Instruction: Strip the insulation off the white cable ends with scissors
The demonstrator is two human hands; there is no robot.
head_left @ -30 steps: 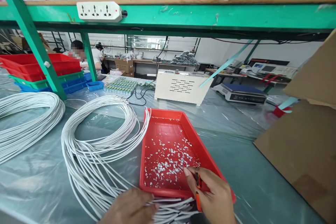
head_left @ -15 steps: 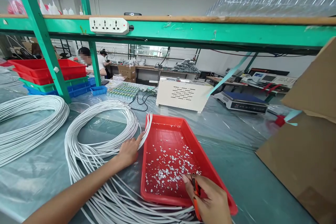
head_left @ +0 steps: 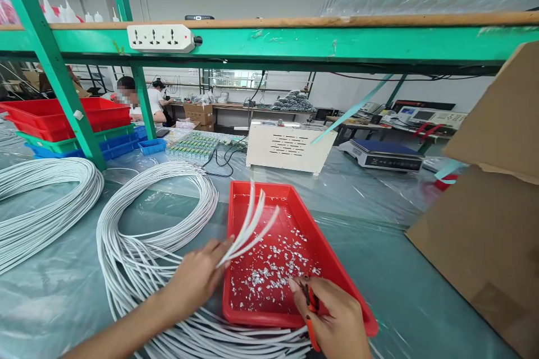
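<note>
My left hand (head_left: 202, 272) is closed round several white cable ends (head_left: 248, 230), which fan out over the left side of a red tray (head_left: 337, 269). Small silvery scraps (head_left: 269, 275) lie scattered on the tray's floor. At the tray's near right corner, my right hand (head_left: 337, 314) grips a tool with orange handles (head_left: 311, 314); its jaws are partly hidden by the fingers. A large coil of white cable (head_left: 113, 235) lies left of the tray, and its loose lengths run beneath my left arm toward my right hand.
Another cable coil (head_left: 84, 196) lies far left. Behind stand stacked bins (head_left: 63, 120), a cream box (head_left: 288, 148) and a scale (head_left: 383, 157). Cardboard (head_left: 484, 235) rises at the right. A green shelf beam (head_left: 261, 45) crosses overhead. Two people sit in the background.
My left hand has come nearer, and the cable ends in it now spread over the tray. My right hand keeps its hold on the tool. The whole view has shifted slightly.
</note>
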